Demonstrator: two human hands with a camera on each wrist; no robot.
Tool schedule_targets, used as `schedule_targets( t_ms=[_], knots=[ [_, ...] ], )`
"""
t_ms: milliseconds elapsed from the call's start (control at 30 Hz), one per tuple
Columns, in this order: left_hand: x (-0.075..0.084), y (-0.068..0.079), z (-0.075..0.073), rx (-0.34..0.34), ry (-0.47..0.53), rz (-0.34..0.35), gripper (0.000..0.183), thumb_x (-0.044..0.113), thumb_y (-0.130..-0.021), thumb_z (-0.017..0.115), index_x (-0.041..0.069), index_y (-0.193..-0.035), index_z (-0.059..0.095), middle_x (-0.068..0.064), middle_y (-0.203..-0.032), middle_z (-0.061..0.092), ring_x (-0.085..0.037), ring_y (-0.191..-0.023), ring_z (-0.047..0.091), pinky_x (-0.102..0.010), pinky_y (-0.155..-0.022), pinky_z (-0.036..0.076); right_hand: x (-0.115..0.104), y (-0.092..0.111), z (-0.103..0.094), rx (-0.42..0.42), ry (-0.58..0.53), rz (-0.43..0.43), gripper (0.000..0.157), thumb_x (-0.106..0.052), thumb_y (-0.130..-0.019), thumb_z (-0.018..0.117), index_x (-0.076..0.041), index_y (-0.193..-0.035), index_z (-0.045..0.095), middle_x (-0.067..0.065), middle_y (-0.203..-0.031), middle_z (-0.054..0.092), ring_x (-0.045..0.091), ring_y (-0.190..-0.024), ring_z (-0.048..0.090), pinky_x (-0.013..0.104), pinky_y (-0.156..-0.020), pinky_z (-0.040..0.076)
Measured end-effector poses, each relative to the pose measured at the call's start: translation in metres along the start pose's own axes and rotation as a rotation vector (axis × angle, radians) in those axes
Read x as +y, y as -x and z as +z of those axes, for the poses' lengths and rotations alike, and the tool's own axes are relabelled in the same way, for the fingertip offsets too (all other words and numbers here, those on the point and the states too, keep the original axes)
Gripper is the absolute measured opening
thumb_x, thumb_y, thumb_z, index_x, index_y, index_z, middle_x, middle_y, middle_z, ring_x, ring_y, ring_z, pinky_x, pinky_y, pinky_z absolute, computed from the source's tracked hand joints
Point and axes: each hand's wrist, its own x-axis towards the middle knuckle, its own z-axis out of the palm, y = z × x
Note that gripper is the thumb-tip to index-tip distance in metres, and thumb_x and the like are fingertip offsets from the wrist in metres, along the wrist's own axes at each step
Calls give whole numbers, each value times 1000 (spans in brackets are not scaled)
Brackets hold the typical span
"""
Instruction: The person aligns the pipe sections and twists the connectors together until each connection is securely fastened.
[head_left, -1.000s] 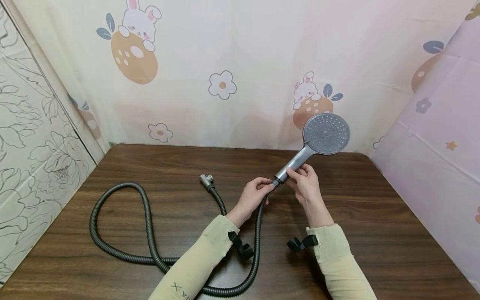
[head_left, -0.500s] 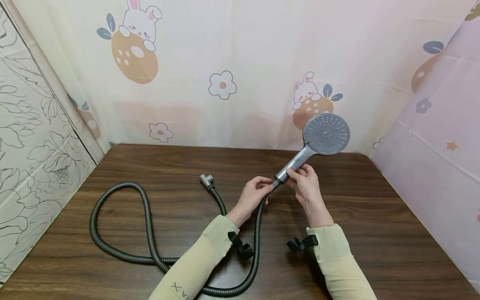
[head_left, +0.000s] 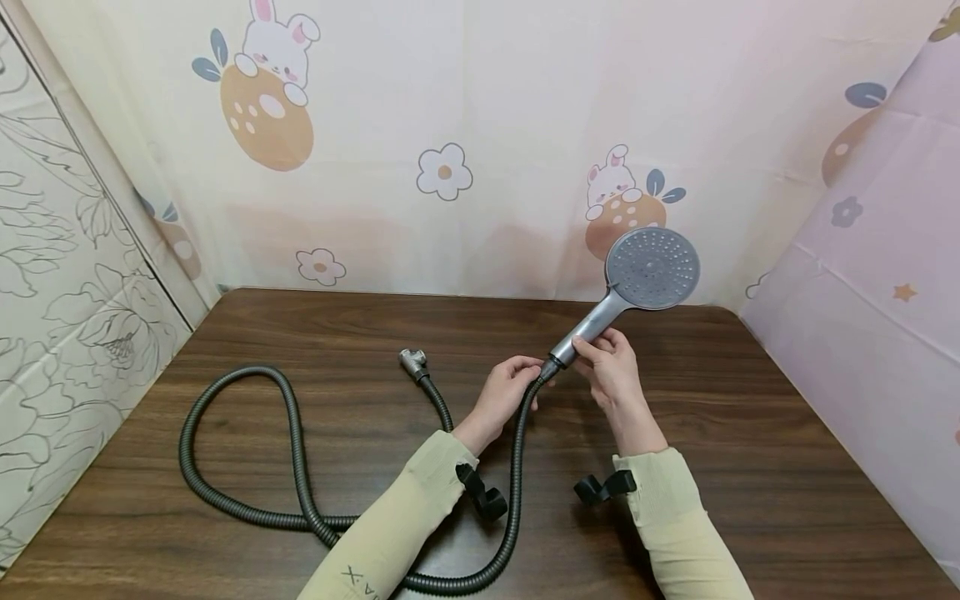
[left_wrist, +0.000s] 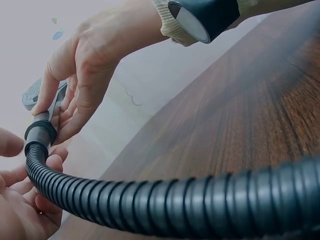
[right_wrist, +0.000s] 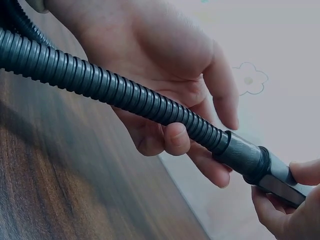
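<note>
In the head view a grey shower head [head_left: 652, 268] tilts up over the back of the table, its spray face toward me. My right hand [head_left: 617, 375] grips its handle [head_left: 588, 327] low down, thumb on top. At the handle's end sits the ridged connector nut [right_wrist: 245, 155] of a dark, ribbed shower hose [head_left: 515, 475]. My left hand [head_left: 501, 396] is at the hose just below this nut. Its fingers curl under the hose in the right wrist view, while the thumb stands a little off the nut.
The hose loops across the brown wooden table [head_left: 750, 467] to the left and crosses itself. Its other metal end fitting [head_left: 414, 362] lies left of my left hand. A printed curtain [head_left: 517, 100] hangs right behind the table.
My left thumb and fingertips have drawn back from the connector nut, which now shows. The hose near it shifts slightly right. My right hand and the shower head stay almost still.
</note>
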Motion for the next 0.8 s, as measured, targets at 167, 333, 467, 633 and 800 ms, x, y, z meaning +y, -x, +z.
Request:
schedule_targets(
  t_ms=[167, 333, 467, 633, 800],
  knots=[
    [0, 0, 0, 6, 31, 11, 23, 19, -91, 54, 7, -109, 60, -20, -99, 65, -13, -49, 50, -22, -54, 44, -1, 0, 0, 0, 2, 4, 51, 3, -88, 52, 1, -132, 26, 3, -104, 49, 3, -81, 55, 21, -77, 50],
    [1, 0, 1, 23, 28, 25, 23, 16, -86, 61, 8, -107, 61, -6, -92, 63, -14, -52, 50, -24, -53, 46, -1, 0, -1, -5, 10, 6, 52, 2, -89, 52, 0, -133, 25, 5, -109, 48, 4, -83, 55, 21, -77, 50],
    [2, 1, 0, 25, -2, 36, 25, 15, -84, 64, 10, -108, 60, -4, -94, 59, -13, -52, 50, -24, -53, 46, -1, -1, -1, -4, 7, 5, 50, 2, -89, 52, -1, -132, 26, 4, -108, 49, 4, -83, 55, 20, -75, 50],
    [4, 2, 0, 28, -1, 25, 24, 20, -87, 60, 10, -109, 60, -10, -95, 63, -13, -51, 51, -23, -54, 45, -1, 1, 0, 0, 0, 0, 50, 2, -88, 52, 0, -131, 27, 4, -108, 49, 4, -82, 56, 21, -76, 50],
    [3, 3, 0, 15, 32, 5, 24, 22, -93, 49, 8, -110, 59, -18, -97, 67, -13, -48, 52, -24, -53, 44, -1, 2, 1, 0, 8, 0, 52, 3, -89, 52, 1, -134, 25, 8, -112, 47, 3, -82, 55, 23, -81, 49]
  ],
)
